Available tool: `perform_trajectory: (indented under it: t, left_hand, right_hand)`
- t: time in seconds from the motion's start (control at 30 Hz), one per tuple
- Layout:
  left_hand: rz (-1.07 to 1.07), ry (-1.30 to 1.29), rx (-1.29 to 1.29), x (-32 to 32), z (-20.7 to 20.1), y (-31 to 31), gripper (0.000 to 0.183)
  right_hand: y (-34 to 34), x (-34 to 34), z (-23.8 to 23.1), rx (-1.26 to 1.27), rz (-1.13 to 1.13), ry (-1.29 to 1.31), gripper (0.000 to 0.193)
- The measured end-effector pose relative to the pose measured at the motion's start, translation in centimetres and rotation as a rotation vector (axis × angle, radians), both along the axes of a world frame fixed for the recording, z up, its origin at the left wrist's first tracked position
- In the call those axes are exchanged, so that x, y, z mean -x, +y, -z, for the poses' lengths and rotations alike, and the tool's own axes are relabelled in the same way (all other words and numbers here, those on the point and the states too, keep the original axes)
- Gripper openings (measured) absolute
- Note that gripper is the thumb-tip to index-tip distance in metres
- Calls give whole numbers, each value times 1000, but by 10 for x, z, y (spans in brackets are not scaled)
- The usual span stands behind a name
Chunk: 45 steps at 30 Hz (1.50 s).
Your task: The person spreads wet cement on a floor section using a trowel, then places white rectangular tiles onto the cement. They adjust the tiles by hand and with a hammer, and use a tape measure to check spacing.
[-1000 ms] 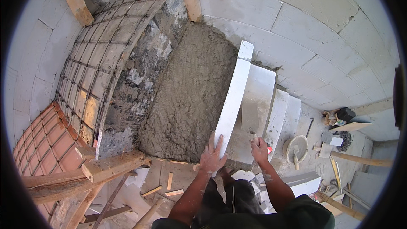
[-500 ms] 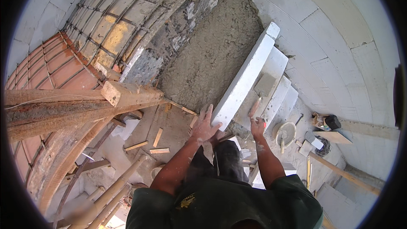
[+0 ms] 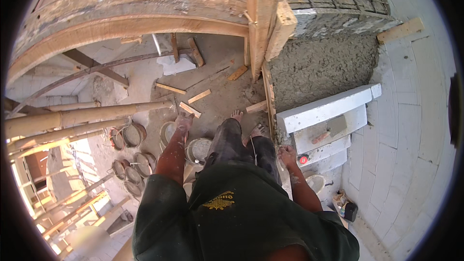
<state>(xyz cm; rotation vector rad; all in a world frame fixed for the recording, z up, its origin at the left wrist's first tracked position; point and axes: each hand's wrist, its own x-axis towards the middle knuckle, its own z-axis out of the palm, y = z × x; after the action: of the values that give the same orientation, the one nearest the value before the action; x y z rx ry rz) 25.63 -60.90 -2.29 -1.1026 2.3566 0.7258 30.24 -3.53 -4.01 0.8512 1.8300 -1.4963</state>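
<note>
Beside the grey mortar bed (image 3: 321, 67), the white block (image 3: 325, 108) is lying untouched on stacked blocks. Nothing is being gripped: the left hand (image 3: 184, 122) is hanging loose-fingered, the right hand (image 3: 287, 156) half-curled near the block's end.

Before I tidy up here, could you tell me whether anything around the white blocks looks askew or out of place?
The long white block lies slanted across the stepped blocks beneath it, not square to them. Short wood offcuts lie scattered over the dusty floor by the bare feet. The right hand hangs beside the steps, the left hand hangs free.
</note>
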Motion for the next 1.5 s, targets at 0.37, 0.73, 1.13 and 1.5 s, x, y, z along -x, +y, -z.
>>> perform_trajectory:
  t: [0.37, 0.73, 1.13, 1.5]
  left_hand:
    - [-572, 259, -377, -149, 15, 132, 71]
    - [-1045, -121, -220, -320, 137, 63, 69]
    - [-1101, -105, -44, -382, 380, -72, 81]
    - [-773, 70, -340, -238, 147, 34, 66]
  right_hand:
    - [-79, 94, -48, -4, -708, -97, 21]
    - [-184, 94, -28, -82, -933, -242, 30]
    - [-205, 3, 90, -272, -985, -537, 41]
    - [-226, 61, 13, -15, -844, -190, 29]
